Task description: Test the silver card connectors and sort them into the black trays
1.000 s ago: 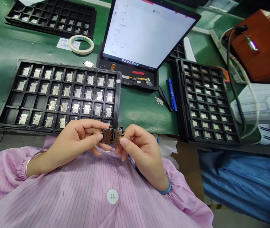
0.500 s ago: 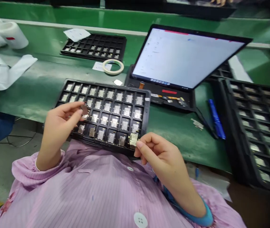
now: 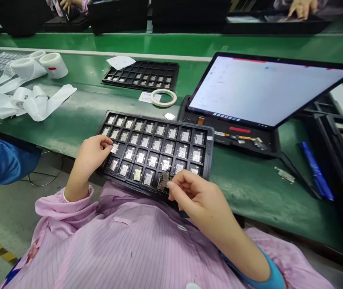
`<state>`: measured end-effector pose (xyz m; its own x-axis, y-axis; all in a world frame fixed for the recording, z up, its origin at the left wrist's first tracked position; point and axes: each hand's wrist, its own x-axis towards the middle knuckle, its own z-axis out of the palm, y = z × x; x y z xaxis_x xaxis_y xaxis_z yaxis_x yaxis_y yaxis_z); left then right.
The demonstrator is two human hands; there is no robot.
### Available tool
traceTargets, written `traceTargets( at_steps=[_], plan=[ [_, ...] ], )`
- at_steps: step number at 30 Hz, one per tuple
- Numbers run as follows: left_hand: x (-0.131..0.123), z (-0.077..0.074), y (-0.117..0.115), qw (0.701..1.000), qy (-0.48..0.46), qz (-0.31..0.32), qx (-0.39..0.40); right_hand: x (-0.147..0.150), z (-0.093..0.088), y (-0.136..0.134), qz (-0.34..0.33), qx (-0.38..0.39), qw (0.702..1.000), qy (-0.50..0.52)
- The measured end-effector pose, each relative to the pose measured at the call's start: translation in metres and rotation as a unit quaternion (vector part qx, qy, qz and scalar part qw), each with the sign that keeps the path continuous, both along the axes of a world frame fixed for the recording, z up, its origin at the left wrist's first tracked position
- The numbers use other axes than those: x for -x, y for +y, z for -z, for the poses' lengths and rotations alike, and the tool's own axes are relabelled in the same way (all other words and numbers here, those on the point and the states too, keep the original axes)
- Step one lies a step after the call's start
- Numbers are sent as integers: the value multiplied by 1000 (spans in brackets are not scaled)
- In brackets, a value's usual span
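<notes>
A black compartment tray (image 3: 157,192) lies in front of me, its pockets holding many small circuit boards with silver card holders (image 3: 152,161). My left hand (image 3: 91,156) is over the tray's left side, thumb and forefinger pinched on one small circuit board (image 3: 115,149), silver face up. Over the near right part of the tray, my right hand (image 3: 197,192) pinches another small circuit board (image 3: 163,182) by its edge, with a dark brownish face showing. The right fingers hide the pockets in the near right corner.
An open laptop (image 3: 268,92) stands behind the tray to the right, with loose flex parts below its screen. Nearby are a tape roll (image 3: 163,104), a second black tray (image 3: 147,64), white film strips (image 3: 39,104), a blue tool (image 3: 316,170) and more trays at right.
The view has shifted, so the bench appears lower and further right. The right hand's board showed a light face before and now a dark one; the left hand's board went from dark to silver.
</notes>
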<state>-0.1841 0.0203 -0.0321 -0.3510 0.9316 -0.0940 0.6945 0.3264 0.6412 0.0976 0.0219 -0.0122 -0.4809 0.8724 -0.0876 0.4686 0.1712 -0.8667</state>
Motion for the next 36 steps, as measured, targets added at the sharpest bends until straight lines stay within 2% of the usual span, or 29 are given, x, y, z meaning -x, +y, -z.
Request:
traceTargets(
  at_steps=[3,5,7,8,10,12,13,15,18,20,21,24,29,33,36],
  plan=[
    [-9,2,-4,999,20,-15,-21,-3,3,-1,4,8,1000,4],
    [-27,1,-11,996,13,-36,-86,-2,4,-2,3,15,1000,15],
    [-53,-3,-22,985,-96,-13,-141,0,3,-4,-5,18,999,35],
    [-67,-4,-27,971,-196,32,-129,1,3,-5,-9,17,999,47],
    [-90,-8,-36,919,-373,101,-79,4,3,-7,-20,12,997,71],
    [-101,-11,-41,882,-452,119,-51,3,3,-8,-30,5,996,86],
    [-99,-13,-40,883,-452,110,-59,1,3,-8,-31,0,996,88],
    [-84,-17,-36,917,-377,62,-111,-8,4,-8,-20,-15,996,84],
    [-44,-16,-21,971,-136,-66,-187,-25,5,-9,39,-51,995,73],
    [-19,-9,-10,983,-7,-103,-149,-36,5,-11,81,-64,993,60],
    [-10,-4,-5,986,20,-103,-127,-39,6,-13,94,-67,992,53],
    [-1,10,3,991,57,-83,-89,-45,8,-15,100,-77,991,38],
    [-16,18,-6,989,96,-71,-86,-54,9,-17,117,-100,988,1],
    [-25,21,-15,985,129,-69,-87,-68,7,-20,167,-109,980,-20],
    [-28,22,-17,981,156,-68,-88,-84,4,-16,242,-123,962,-4]
  ],
)
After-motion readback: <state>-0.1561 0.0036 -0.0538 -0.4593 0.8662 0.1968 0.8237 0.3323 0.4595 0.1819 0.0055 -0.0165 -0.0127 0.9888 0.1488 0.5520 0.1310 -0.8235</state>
